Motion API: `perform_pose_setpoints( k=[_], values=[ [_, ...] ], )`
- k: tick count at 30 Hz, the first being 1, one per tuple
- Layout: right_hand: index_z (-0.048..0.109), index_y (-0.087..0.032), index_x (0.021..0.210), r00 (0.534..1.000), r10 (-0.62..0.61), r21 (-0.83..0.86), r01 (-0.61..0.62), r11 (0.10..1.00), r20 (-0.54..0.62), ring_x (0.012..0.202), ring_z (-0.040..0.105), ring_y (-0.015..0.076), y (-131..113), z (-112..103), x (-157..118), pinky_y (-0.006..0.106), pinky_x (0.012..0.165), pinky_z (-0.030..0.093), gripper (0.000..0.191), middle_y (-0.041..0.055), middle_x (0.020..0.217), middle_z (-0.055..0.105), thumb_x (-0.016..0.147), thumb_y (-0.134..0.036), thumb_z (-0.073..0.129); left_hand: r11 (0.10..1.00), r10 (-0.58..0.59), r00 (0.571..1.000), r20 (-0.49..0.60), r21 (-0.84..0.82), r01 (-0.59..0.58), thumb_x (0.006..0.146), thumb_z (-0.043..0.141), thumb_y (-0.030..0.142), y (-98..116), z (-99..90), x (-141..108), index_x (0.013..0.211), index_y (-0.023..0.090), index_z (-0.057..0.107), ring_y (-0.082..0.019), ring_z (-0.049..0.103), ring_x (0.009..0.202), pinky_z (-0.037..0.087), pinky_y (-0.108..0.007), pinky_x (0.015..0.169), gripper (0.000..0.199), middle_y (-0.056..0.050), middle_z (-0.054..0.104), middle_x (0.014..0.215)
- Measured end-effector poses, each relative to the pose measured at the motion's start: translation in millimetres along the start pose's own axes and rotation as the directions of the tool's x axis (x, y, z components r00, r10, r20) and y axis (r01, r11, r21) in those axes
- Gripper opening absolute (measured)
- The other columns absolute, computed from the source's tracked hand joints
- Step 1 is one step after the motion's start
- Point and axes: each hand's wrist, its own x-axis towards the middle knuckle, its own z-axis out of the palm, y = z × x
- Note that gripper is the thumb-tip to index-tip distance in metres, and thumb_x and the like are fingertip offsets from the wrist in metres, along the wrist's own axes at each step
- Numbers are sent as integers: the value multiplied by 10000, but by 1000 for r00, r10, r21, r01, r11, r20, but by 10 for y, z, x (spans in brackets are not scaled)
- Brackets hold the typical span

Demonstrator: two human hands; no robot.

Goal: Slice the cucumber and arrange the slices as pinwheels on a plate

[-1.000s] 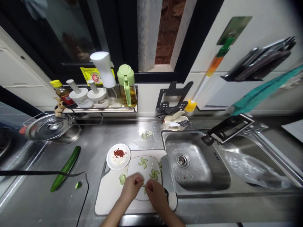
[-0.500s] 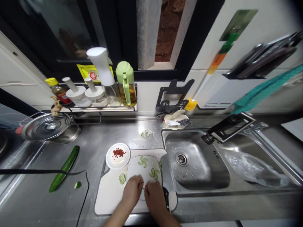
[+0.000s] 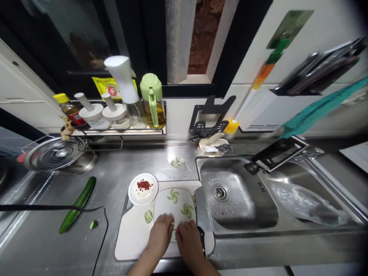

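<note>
My left hand (image 3: 161, 230) is closed in a pinch over the front of a white square plate (image 3: 163, 209), with a bit of green cucumber slice (image 3: 173, 223) at its fingertips. Close beside it, my right hand (image 3: 188, 236) has its fingers curled down to the plate; what they hold is hidden. Another bit of cucumber shows between the hands. Farther back on the plate lie two pinwheels of cut cucumber, one at the back (image 3: 173, 196) and one at the right (image 3: 187, 210). The plate rests on a cutting board (image 3: 130, 237).
A knife (image 3: 203, 211) lies along the board's right edge. Stacked cucumber slices (image 3: 148, 216) and a round dish of red berries (image 3: 143, 195) sit left of the plate. A whole cucumber (image 3: 77, 205) and a cut end (image 3: 93, 224) lie farther left. The sink (image 3: 238, 191) is right.
My left fingers have shifted slightly over the plate, and my right fingers have flattened a little toward it. The pinwheels and everything around them stay in place.
</note>
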Motion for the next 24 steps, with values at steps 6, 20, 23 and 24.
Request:
perform_pose_setpoints(
  k=[6,20,23,24],
  values=[
    [602,-192,752,1000,11,-10,-10,1000,12,867,510,229,11,-1,-7,331,770,341,129,39,821,641,845,-127,540,999,36,999,-40,-37,-38,867,409,126,-17,13,-10,915,197,620,-192,562,899,407,-283,796,228,-57,629,895],
    [598,-183,712,996,83,-4,-83,997,13,834,525,216,97,-72,-14,312,737,349,189,44,757,639,858,-108,506,948,-262,892,-368,-269,167,858,434,348,-538,-251,-157,1002,182,659,-227,646,882,474,-338,832,315,-98,704,997],
    [600,-188,713,996,87,-9,-87,996,-13,829,520,214,165,-1,-20,308,722,341,184,42,748,631,849,-100,512,910,-398,851,-342,-261,321,820,467,370,-705,-322,-172,1013,169,661,-227,649,814,472,-324,781,340,-88,708,917],
    [599,-191,711,996,88,-10,-88,996,-22,827,517,214,184,24,-23,308,717,338,184,41,745,629,845,-98,514,902,-421,843,-334,-252,350,806,478,369,-740,-331,-167,1016,164,660,-230,649,813,468,-321,777,345,-86,706,902]
  ],
)
